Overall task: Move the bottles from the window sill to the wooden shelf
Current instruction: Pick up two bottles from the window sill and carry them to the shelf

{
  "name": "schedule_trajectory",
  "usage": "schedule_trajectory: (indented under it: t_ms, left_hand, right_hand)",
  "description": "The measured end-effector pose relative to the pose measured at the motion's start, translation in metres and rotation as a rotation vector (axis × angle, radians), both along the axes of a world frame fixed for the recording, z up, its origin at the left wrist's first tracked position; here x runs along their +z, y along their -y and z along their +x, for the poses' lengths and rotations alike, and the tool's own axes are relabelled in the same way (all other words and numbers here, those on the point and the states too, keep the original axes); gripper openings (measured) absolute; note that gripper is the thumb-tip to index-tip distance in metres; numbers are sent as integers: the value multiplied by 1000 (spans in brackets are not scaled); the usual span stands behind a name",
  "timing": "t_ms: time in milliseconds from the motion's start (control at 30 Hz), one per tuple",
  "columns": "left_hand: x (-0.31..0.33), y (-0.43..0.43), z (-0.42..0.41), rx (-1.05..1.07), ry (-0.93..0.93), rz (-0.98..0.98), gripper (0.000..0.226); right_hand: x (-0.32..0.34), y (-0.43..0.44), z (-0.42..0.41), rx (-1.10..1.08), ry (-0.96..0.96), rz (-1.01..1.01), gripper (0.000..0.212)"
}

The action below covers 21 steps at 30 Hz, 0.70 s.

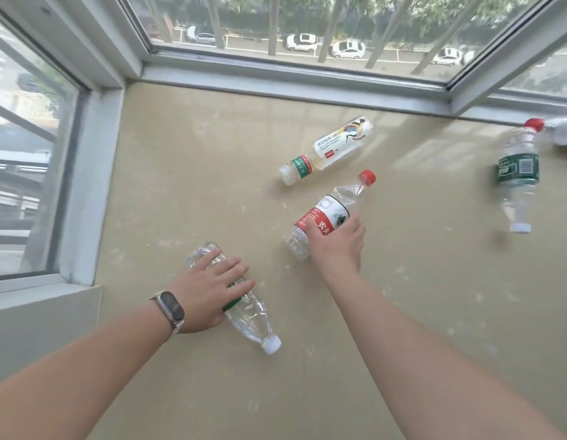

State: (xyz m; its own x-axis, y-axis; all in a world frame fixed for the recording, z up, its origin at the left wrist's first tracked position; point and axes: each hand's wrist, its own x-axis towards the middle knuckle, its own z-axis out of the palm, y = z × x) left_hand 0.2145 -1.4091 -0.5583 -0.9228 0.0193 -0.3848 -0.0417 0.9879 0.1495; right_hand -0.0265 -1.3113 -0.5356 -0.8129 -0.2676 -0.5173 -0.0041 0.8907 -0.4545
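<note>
Sill: window sill (193, 173), a wide flat beige slab, smooth and glossy, flecked with pale scuffs, framed by grey-white window frames on three sides.
Red-label bottle: clear ribbed plastic bottle (323, 219) with a red cap and a red-and-white label, lying near the middle of the sill, cap pointing toward the far window.
Right hand: right hand (337, 242) reaches out on a straight bare arm, palm down, fingers and thumb curled around the lower half of the red-label bottle, closed on it.
White-cap bottle: clear crinkled plastic bottle (250, 315) with a white cap and a green band, lying on the sill nearer the person than the red-label bottle, cap toward the person.
Left hand: left hand (209, 290) lies flat over the middle of the white-cap bottle, fingers spread and loose, resting on it rather than gripping it.
Wrist: smartwatch (171, 308) with a dark oblong face on a pale strap.
Tea bottle: pale yellowish bottle (326, 150) with a printed white wrapper, lying beyond the red-label bottle.
Green-label bottle: clear bottle (519, 176) with a red cap and dark green label, well to the right of the red-label bottle, blurred.
</note>
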Motion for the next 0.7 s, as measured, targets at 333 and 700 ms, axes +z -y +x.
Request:
schedule_trajectory:
  t_ms: [333,700]
  left_hand:
    - [-7,-7,6,51,-54,7,74]
    - [6,-9,3,248,-68,134,61]
  right_hand:
    - [-17,33,-4,-289,178,-128,90]
    - [-7,-4,-7,-215,191,-98,78]
